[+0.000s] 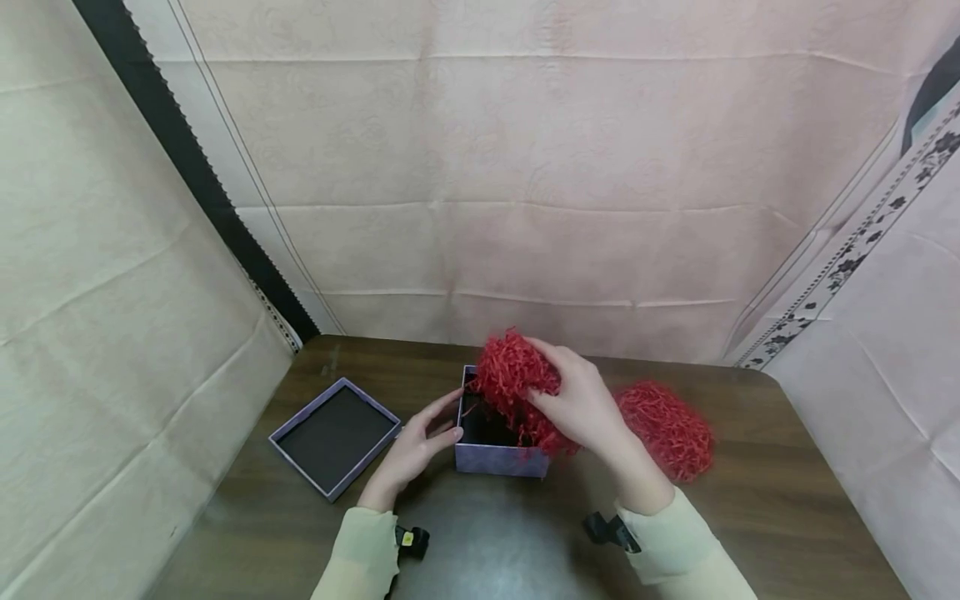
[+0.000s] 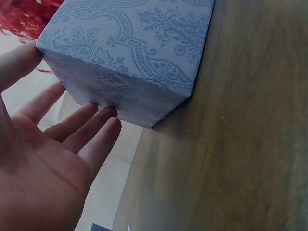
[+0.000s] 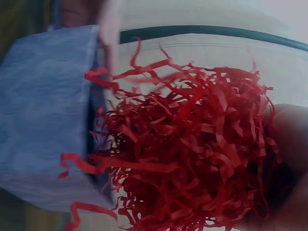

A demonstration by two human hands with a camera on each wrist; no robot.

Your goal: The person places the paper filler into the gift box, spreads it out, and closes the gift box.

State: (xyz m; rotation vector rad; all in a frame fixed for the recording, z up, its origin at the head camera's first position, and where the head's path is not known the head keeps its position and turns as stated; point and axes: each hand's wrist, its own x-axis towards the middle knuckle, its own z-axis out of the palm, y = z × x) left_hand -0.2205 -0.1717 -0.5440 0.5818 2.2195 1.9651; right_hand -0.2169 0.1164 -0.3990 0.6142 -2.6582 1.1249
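Observation:
A bunch of red shredded paper (image 1: 513, 379) is held by my right hand (image 1: 577, 400) over the opening of a blue patterned box (image 1: 501, 460). In the right wrist view the crinkled red strips (image 3: 192, 144) fill the space beside the box wall (image 3: 45, 106), some strands hanging across its edge. My left hand (image 1: 418, 446) is at the box's left side, fingers spread and mostly straight. The left wrist view shows its fingertips touching the box's patterned side (image 2: 106, 86). Part of the box's dark inside is hidden by the red paper.
The box lid (image 1: 335, 437), dark inside facing up, lies left of the left hand. A second heap of red shredded paper (image 1: 666, 429) lies right of the right hand. Pale cloth (image 1: 525, 183) hangs behind the brown wooden table (image 1: 780, 492).

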